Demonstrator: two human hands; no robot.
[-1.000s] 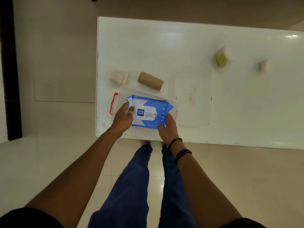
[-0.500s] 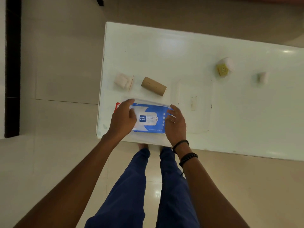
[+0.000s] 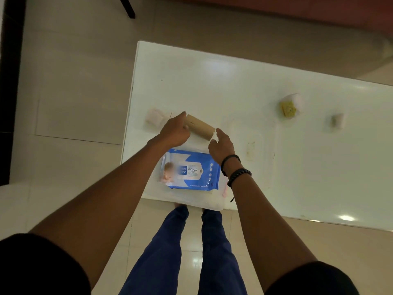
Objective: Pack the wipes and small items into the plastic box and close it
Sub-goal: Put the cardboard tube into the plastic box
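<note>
A blue wet wipes pack (image 3: 191,171) lies flat inside the clear plastic box (image 3: 212,202) at the table's near left corner. Just beyond the box is a brown cardboard tube (image 3: 201,128). My left hand (image 3: 174,132) is curled over the tube's left end, and my right hand (image 3: 221,145) pinches its right end. I cannot tell whether the tube is lifted off the table. The box's clear lid (image 3: 254,133) lies flat to the right of the box.
On the white table (image 3: 212,81), a small white packet (image 3: 154,118) sits left of the tube near the table's left edge. A yellow and white item (image 3: 290,105) and a small white item (image 3: 338,121) lie far right.
Both hands have let go of the wipes pack, which now rests in the box, and have moved forward onto the cardboard tube. The camera has tilted.
</note>
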